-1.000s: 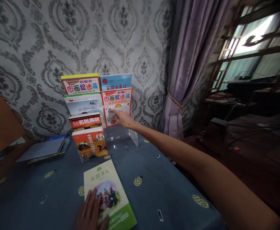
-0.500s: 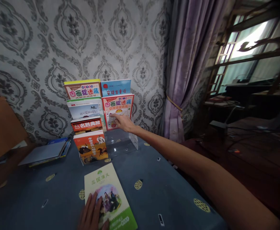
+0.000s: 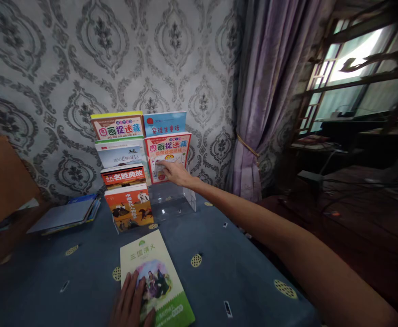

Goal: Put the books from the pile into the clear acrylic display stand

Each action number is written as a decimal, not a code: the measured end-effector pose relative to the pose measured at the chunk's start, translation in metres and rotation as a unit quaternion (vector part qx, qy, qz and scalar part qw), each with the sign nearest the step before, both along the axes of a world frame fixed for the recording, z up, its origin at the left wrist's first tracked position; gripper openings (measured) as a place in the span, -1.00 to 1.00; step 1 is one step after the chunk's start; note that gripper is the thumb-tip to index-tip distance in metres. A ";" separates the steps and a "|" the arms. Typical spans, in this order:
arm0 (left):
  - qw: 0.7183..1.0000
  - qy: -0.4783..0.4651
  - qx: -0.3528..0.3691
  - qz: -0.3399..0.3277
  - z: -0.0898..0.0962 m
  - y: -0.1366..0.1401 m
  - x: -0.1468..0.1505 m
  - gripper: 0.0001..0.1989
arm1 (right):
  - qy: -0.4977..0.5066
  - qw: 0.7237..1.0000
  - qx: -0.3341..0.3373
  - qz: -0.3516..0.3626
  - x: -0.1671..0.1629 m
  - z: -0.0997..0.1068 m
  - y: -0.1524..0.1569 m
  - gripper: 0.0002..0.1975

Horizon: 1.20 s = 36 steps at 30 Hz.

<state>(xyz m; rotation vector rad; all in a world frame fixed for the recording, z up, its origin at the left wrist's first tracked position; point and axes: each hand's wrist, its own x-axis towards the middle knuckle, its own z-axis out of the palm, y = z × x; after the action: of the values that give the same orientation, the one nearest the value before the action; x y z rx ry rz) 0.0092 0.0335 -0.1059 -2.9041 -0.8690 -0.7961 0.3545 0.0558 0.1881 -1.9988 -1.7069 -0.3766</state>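
My left hand [image 3: 130,299] lies flat, fingers stretched out, on the left edge of a pale green book [image 3: 163,268] with a picture of robed figures on its cover. Against the front of a red-bordered picture book [image 3: 169,147] rests my right hand [image 3: 175,172], its index finger stretched out and the other fingers partly hidden. That book stands in the right column of a clear tiered stand [image 3: 188,200], before a blue book [image 3: 166,122]. An orange book [image 3: 130,209] stands lowest in the left column, below a red-and-black book [image 3: 124,177] and others.
A blue cloth with pineapple prints covers the table [image 3: 233,268]. Flat books or folders [image 3: 62,215] are stacked at the left, near a brown box-like object [image 3: 4,181]. Behind are patterned wallpaper and a purple curtain [image 3: 260,91]; cables and furniture lie in the dim area at right.
Both hands and the books stay nearly in place. The view has shifted very slightly.
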 end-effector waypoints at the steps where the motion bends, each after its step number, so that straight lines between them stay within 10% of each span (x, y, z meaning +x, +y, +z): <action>1: 1.000 -0.001 -0.004 -0.003 0.001 -0.001 0.000 -0.52 | 0.000 1.000 0.001 0.002 0.000 -0.001 0.000 -0.49; 11: 0.998 0.011 -0.026 -0.060 0.031 -0.004 -0.012 -0.45 | 0.000 1.000 0.017 0.024 -0.009 -0.021 -0.015 -0.58; 20: 0.996 0.001 -0.085 -0.018 0.066 -0.031 -0.005 -0.47 | 0.061 0.928 -0.148 0.337 -0.126 -0.166 -0.057 -0.58; 29: 0.996 0.035 -0.085 -0.015 0.073 -0.032 -0.007 -0.46 | 0.085 0.965 -0.167 0.182 -0.117 -0.192 -0.042 -0.47; 36: 0.988 0.107 -0.100 0.056 0.085 0.021 0.006 -0.37 | 0.150 0.971 -0.117 0.143 -0.100 -0.212 -0.057 -0.49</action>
<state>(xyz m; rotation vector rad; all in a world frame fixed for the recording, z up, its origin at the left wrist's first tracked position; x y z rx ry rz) 0.0151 0.0540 -0.0207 -2.9995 -1.1333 -0.4004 0.2548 -0.0016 -0.0236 -1.8109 -1.8676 0.2252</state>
